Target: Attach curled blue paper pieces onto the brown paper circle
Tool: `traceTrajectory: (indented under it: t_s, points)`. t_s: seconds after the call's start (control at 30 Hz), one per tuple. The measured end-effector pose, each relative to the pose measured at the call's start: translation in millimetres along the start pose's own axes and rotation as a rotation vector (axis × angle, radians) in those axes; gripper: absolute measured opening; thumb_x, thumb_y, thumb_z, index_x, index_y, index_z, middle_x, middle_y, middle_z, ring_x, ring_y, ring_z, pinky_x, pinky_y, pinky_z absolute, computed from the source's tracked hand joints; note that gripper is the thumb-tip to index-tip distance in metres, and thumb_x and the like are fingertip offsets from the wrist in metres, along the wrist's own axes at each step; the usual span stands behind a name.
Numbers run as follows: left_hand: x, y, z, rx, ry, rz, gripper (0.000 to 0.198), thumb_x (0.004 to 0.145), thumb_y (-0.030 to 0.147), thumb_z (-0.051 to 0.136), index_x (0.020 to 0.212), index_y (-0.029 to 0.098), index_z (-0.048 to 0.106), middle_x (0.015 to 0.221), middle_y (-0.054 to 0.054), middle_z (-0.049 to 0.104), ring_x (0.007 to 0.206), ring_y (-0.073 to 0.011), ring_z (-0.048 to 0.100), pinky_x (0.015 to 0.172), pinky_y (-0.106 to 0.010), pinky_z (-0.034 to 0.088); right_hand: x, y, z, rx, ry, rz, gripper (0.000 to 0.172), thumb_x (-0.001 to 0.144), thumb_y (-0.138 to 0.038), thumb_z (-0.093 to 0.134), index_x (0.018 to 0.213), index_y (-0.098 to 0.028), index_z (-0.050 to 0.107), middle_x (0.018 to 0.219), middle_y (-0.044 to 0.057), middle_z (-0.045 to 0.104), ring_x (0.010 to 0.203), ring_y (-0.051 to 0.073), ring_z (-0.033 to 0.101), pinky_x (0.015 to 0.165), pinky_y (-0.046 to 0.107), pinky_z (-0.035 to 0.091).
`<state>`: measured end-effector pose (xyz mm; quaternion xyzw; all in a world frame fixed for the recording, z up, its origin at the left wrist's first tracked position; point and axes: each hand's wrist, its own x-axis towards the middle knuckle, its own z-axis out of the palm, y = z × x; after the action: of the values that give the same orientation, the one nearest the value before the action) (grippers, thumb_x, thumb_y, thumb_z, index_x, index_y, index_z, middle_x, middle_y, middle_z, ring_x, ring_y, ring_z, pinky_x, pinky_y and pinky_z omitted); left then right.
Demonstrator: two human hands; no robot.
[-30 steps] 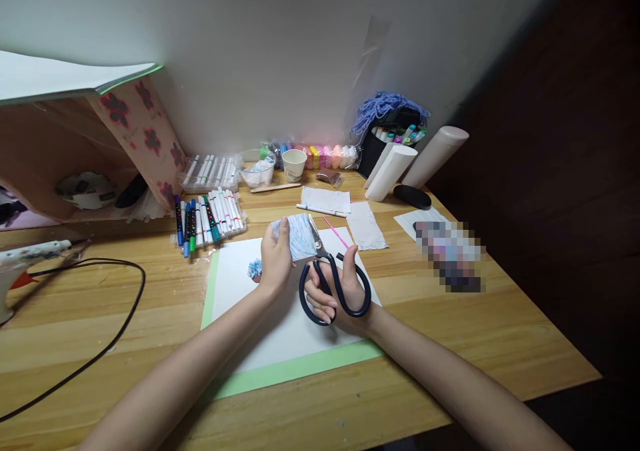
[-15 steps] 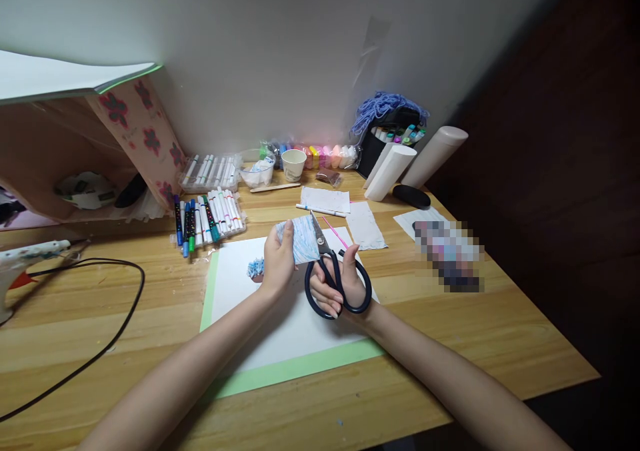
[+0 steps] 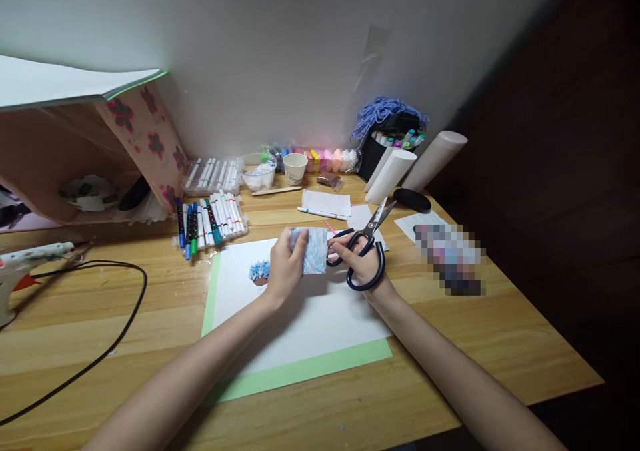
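Observation:
Between the thumb and fingers of my left hand [image 3: 286,264] is a piece of paper coloured with blue strokes [image 3: 314,251]. My right hand [image 3: 361,254] holds a pair of dark-handled scissors [image 3: 369,238], its thumb and fingertips close to the paper's right edge; whether they touch it I cannot tell. The scissor blades are spread and point up and away, apart from the paper. Below both hands lies a white sheet with a green border [image 3: 300,371]. A clump of blue crumpled bits above a brown shape [image 3: 259,272] sits on that sheet, partly behind my left hand.
Markers [image 3: 210,218] and a clear bowl [image 3: 260,173] stand at the back left, near a paper cup [image 3: 295,169]. Paper pieces [image 3: 327,203] lie beyond my hands. A glue gun [image 3: 30,264] with its black cord is at the left. White cylinders [image 3: 393,174] lean at the back right.
The scissors have swung away from the paper's edge to the right, their blades now wider apart. My left hand and the paper have shifted slightly right, and my right fingers have come near the paper.

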<state>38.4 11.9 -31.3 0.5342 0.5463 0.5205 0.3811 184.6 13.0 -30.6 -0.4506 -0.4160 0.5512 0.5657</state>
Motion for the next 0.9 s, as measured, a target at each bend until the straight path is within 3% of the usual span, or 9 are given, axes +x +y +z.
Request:
traceTrajectory:
  t_s: [0.2,0.37,0.53,0.73,0.9]
  points:
    - [-3.9,-2.5,2.4,0.061,-0.111,0.032,0.036,0.083,0.049,0.052,0.065,0.02,0.04,0.054,0.006,0.041,0.052,-0.011,0.035,0.051,-0.023,0.025,3.3,6.9,-4.3,-0.044,0.062,-0.143,0.037,0.052,-0.03,0.083,0.064,-0.019,0.05,0.058,-0.005,0.056,0.053,0.011,0.054,0.053,0.027,0.047]
    - [-1.1,-1.2,0.8,0.05,-0.155,0.096,0.039,0.087,0.047,0.045,0.061,0.019,0.037,0.055,0.005,0.037,0.053,-0.0109,0.034,0.052,-0.023,0.024,4.9,7.7,-7.4,-0.11,0.051,-0.186,0.034,0.055,-0.027,0.082,0.064,-0.02,0.05,0.058,-0.005,0.055,0.053,0.011,0.053,0.052,0.027,0.046]
    - [3.0,-1.6,-0.7,0.029,-0.135,0.082,0.044,0.089,0.046,0.042,0.056,0.018,0.034,0.054,0.004,0.03,0.053,-0.0103,0.029,0.052,-0.024,0.023,2.3,4.1,-4.9,-0.132,0.058,-0.169,0.036,0.054,-0.03,0.082,0.065,-0.02,0.048,0.058,-0.005,0.055,0.051,0.011,0.053,0.049,0.026,0.046]
    - [2.4,-2.4,-0.3,0.106,-0.096,0.095,0.044,0.089,0.046,0.043,0.056,0.017,0.038,0.052,0.004,0.035,0.052,-0.0102,0.032,0.051,-0.024,0.023,1.7,4.4,-4.9,-0.146,0.049,-0.157,0.036,0.058,-0.032,0.08,0.066,-0.02,0.047,0.056,-0.005,0.056,0.047,0.011,0.054,0.048,0.027,0.046]
    - [-2.0,-2.2,1.4,0.173,-0.102,0.104,0.044,0.09,0.045,0.04,0.056,0.018,0.034,0.052,0.004,0.034,0.051,-0.0099,0.031,0.051,-0.025,0.022,3.8,11.6,-8.7,-0.148,0.03,-0.157,0.035,0.059,-0.035,0.079,0.069,-0.019,0.049,0.062,-0.003,0.058,0.055,0.012,0.056,0.053,0.027,0.048]
